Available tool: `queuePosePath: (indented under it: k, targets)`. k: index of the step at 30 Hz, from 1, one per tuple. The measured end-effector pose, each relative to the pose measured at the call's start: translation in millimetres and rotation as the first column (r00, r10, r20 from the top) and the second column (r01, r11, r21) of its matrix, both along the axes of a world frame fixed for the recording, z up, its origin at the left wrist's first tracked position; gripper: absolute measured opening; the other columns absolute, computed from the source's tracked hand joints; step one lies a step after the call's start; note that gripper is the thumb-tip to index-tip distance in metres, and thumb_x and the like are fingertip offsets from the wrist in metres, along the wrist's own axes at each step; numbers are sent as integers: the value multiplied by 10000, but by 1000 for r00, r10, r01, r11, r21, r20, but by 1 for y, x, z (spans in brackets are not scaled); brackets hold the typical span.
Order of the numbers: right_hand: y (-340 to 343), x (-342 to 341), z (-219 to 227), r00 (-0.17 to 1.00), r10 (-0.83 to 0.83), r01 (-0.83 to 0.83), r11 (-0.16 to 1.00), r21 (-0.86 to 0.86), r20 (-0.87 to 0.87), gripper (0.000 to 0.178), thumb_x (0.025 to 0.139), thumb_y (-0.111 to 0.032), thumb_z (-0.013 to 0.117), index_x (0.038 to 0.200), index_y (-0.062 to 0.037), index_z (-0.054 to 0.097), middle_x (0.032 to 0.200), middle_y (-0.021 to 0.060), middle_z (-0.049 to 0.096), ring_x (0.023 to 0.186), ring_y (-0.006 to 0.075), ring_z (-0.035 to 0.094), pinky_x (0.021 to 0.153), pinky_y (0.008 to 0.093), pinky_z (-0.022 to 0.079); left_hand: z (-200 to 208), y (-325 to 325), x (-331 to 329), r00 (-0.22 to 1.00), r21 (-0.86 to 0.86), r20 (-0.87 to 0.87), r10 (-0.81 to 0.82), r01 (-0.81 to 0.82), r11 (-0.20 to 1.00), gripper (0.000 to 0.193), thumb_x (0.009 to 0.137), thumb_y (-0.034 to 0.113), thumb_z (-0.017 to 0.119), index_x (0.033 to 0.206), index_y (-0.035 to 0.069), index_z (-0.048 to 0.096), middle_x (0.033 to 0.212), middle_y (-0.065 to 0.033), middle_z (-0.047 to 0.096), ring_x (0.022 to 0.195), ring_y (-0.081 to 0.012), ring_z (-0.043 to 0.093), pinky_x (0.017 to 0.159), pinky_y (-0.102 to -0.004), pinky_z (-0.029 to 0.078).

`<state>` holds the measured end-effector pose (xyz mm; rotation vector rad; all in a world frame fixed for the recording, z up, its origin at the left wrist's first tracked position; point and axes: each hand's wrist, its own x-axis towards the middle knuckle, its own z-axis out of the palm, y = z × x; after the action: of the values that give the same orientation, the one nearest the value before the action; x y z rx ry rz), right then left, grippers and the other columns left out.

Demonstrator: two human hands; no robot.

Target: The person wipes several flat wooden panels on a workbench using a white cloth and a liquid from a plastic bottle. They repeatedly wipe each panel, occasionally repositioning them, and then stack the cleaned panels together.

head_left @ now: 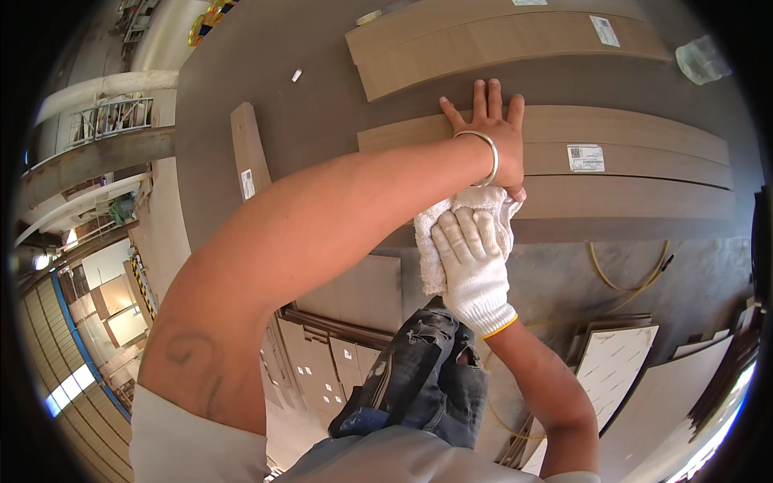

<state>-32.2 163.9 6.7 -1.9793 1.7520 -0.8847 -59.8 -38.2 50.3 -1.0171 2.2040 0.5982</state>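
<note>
My bare left hand [493, 145], with a bangle at the wrist, lies with fingers spread on the near group of brown wood-look boards [644, 161]. The boards lie side by side on a dark tabletop [314, 121], and a white label [585, 158] is stuck on the middle one. Just below, my right hand [471, 262] wears a white knit glove with a yellow cuff edge. It presses a white terry cloth [431, 241] against the boards' near edge, close to their left end. The gloved fingers lie over the cloth; its underside is hidden.
Another group of labelled boards [499, 48] lies farther back. A narrow board [244, 145] is at left, a clear plastic container [702, 61] at far right. A yellow hose [636, 286] runs on the floor, near panels [612, 370] leaning at lower right. More panels [322, 362] stand below the table.
</note>
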Motion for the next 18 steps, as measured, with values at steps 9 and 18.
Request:
queuePosePath:
  k: [9, 18]
  targets:
    - [0, -3, -6, 999, -7, 10, 997, 72, -41, 560, 896, -216, 566, 1426, -57, 653, 1553, 123, 588, 1492, 296, 501, 1268, 463, 361, -8, 1, -9, 999, -11, 44, 11, -11, 1000, 1568, 669, 650, 934, 1724, 83, -78, 1761, -311, -155, 1627, -497, -173, 1165, -862, 35]
    - [-17, 11, -14, 996, 47, -55, 993, 105, 79, 558, 962, -278, 557, 1443, -7, 639, 1559, 160, 587, 1532, 297, 462, 1320, 443, 278, -9, 6, -15, 999, -51, 22, 30, -28, 998, 1554, 658, 579, 968, 1727, 76, -41, 1764, -326, -97, 1644, -478, -117, 1207, -815, 75]
